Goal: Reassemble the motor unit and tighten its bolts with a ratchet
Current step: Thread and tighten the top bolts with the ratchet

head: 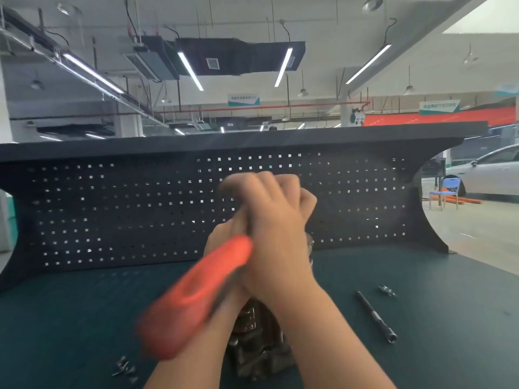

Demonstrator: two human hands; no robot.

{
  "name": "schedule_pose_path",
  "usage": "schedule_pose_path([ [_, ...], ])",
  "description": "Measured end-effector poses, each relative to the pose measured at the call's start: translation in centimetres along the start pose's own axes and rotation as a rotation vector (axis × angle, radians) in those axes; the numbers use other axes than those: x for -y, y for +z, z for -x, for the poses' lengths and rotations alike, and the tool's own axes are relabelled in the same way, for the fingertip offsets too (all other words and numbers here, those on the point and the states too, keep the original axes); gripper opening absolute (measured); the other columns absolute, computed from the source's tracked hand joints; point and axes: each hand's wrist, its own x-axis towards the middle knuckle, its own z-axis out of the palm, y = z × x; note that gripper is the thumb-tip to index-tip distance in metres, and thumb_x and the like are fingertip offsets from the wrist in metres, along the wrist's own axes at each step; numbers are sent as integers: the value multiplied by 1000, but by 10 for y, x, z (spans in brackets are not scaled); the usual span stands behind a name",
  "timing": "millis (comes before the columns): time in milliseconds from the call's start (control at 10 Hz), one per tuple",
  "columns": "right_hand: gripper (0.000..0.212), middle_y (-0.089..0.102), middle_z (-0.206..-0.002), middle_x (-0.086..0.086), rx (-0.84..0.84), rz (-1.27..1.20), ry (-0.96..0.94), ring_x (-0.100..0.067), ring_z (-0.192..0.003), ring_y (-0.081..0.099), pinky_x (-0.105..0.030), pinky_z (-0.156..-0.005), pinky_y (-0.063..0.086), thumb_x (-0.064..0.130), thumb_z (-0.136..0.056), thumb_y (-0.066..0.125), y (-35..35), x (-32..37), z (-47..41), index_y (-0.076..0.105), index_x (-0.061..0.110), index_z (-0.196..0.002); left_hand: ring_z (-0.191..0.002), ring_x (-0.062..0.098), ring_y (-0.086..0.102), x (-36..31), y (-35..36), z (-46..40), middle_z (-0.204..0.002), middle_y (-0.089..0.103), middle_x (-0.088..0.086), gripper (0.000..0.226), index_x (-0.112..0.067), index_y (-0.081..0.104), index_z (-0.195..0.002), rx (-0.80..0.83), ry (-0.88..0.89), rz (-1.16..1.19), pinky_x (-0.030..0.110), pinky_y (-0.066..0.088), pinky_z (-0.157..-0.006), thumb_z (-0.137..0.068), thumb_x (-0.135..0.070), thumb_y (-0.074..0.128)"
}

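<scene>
Low at the left on the dark green table [70, 318]: a small heap of loose bolts [125, 370], lying near the front edge. Behind, across the whole back of the table, a black pegboard [112, 214] with square holes, upright.

Just right of the bolts, a ratchet [193, 299] with a thick orange handle, heavily blurred, slanting from low left up toward the middle. Upper end lost between the two hands; head not visible.

At the middle, the left hand [222, 242], mostly hidden behind the ratchet handle and the other hand. Left grip: cannot tell whether closed around anything or loose, since too little shows.

Over it, the right hand [269, 220], raised in front of the pegboard, back of the hand toward the camera, fingers curled inward at the top. Right grip appears wrapped around the upper part of the ratchet, though blur and the overlapping hands leave the exact hold unclear.

Beneath both forearms, the motor unit [252, 341], dark and brownish, standing on the table at centre front, largely covered by the arms; a bit of its metal edge visible just right of the right wrist.

Further right on the table, well apart from the motor unit: a long extension bar [376, 318] lying diagonally, socket end nearest the camera. Just beyond it, a small metal fitting [387, 290].
</scene>
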Motion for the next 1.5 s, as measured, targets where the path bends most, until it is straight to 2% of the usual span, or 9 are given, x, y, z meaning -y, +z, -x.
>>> schedule_pose_path([
  [100,39,53,-101,13,112,149,-74,-18,-102,37,-46,-87,33,12,-72,52,3,-2,-1,63,30,-105,-89,39,41,-12,7,-15,-104,27,26,75,-14,19,-114,19,-55,-311,58,37,-83,-62,27,55],
  [200,21,53,-97,24,-44,-79,103,-8,-104,38,-39,-90,34,29,-84,45,-19,-25,-11,63,35,-93,-68,18,53,0,2,-12,-66,56,-7,35,-42,56,-62,120,-262,153,30,41,-58,-90,-22,49],
  [400,27,55,-87,11,-178,-516,612,-16,-88,54,-25,-68,47,25,-76,46,-38,-53,-19,58,31,-99,-66,-1,64,21,1,-5,-68,69,-23,34,-38,74,-82,76,-40,310,32,54,-60,-80,-64,51],
  [700,36,54,-106,10,153,211,-40,-18,-107,32,-46,-91,27,15,-73,50,0,0,-4,61,34,-101,-82,40,33,-4,18,-19,-100,29,22,94,-19,28,-111,93,7,-244,66,31,-75,-44,39,58],
  [800,17,55,-97,22,3,4,173,-4,-108,33,-38,-96,25,38,-81,46,-26,-28,-19,57,44,-92,-60,13,44,8,12,-13,-66,54,-4,20,-37,61,-82,148,-140,89,38,44,-57,-89,-18,64],
  [1000,31,56,-81,17,-64,-449,675,-17,-88,55,-36,-77,49,31,-70,45,-42,-54,-21,57,38,-98,-66,4,66,23,2,-3,-66,70,-18,43,-38,74,-85,74,12,275,39,55,-62,-76,-71,48],
  [1300,26,46,-118,10,115,212,43,-16,-117,30,-43,-98,23,38,-92,45,3,3,-5,53,39,-116,-98,29,35,8,0,1,-103,34,29,68,7,15,-125,-364,261,-755,52,34,-93,-74,37,47],
  [1400,32,44,-117,16,26,-32,238,-9,-120,29,-32,-101,18,53,-84,35,-24,-22,-21,49,47,-112,-54,4,44,17,-4,-6,-52,54,-10,56,-22,65,-69,94,-173,197,27,39,-56,-84,-64,31],
  [1500,30,52,-120,3,-58,-254,544,-18,-118,43,-49,-108,29,48,-77,44,-48,-52,-26,47,46,-106,-59,4,61,25,0,-8,-59,67,-13,42,-29,74,-72,103,-108,386,36,50,-56,-84,-63,51],
])
